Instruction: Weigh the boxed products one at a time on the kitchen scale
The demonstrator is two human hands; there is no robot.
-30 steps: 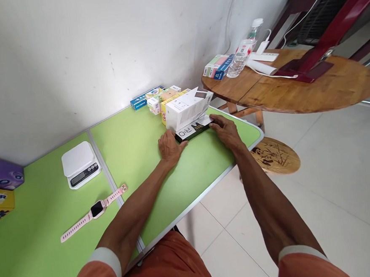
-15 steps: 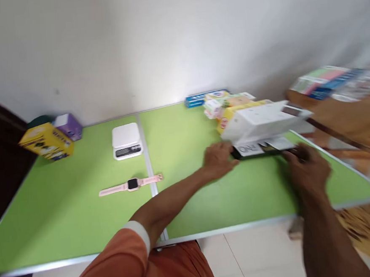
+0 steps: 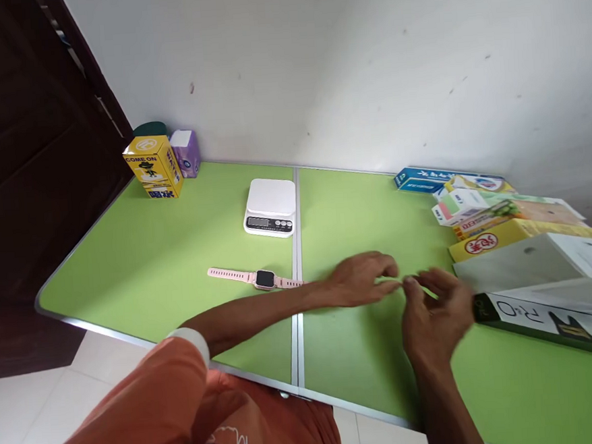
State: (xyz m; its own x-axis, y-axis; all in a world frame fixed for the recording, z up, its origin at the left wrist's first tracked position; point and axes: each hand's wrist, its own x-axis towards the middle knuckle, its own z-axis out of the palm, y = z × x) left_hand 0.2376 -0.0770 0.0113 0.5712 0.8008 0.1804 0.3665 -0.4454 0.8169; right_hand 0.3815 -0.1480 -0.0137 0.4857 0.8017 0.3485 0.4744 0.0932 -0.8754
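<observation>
My left hand [image 3: 365, 278] hovers over the green table [image 3: 346, 212], thumb and fingers apart, with nothing visible in it. My right hand [image 3: 437, 313] is close beside it, its fingers loosely curled and apart and slightly blurred; I see nothing held. Just right of that hand lies a long black-and-white box [image 3: 536, 317], and a white box [image 3: 526, 256] stands behind it. Left of my hands, a pink-strapped smartwatch [image 3: 265, 279] lies flat, one strap end hidden by my left forearm. A white digital kitchen scale [image 3: 271, 200] sits behind the watch.
More boxes line the right side, among them a yellow box [image 3: 504, 238] and a blue box [image 3: 419, 179]. A yellow carton [image 3: 153, 168] and a purple packet [image 3: 186, 152] stand at the back left corner. The wall [image 3: 315, 65] borders the table's far edge.
Both hands have let go of the black-and-white box and come together to its left. The view has turned, showing more of the table's left end and the dark door.
</observation>
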